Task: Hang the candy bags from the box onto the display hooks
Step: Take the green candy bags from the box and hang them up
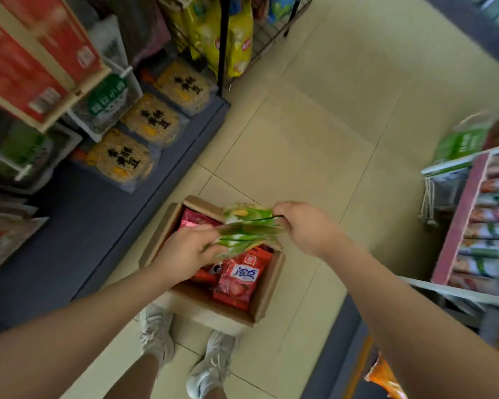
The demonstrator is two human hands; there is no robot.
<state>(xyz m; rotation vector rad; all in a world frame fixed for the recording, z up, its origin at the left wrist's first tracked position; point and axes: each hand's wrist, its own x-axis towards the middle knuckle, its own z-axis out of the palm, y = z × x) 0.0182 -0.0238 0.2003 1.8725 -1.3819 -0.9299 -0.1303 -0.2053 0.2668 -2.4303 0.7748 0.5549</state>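
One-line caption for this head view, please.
Both hands, left and right, grip a stack of green candy bags above an open cardboard box holding red candy bags.

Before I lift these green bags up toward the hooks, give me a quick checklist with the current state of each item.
1. Right hand grips one end of the green candy bags: ok.
2. Left hand holds the other end of the stack: ok.
3. Stack is lifted free of the cardboard box: cannot tell; it sits above the opening, but contact below is hidden.
4. Red candy bags stay inside the box and are not caught up with the green ones: ok.
5. Hang holes on the green bags lined up: cannot tell, blurred.
6. A free display hook in view to aim for: cannot tell.
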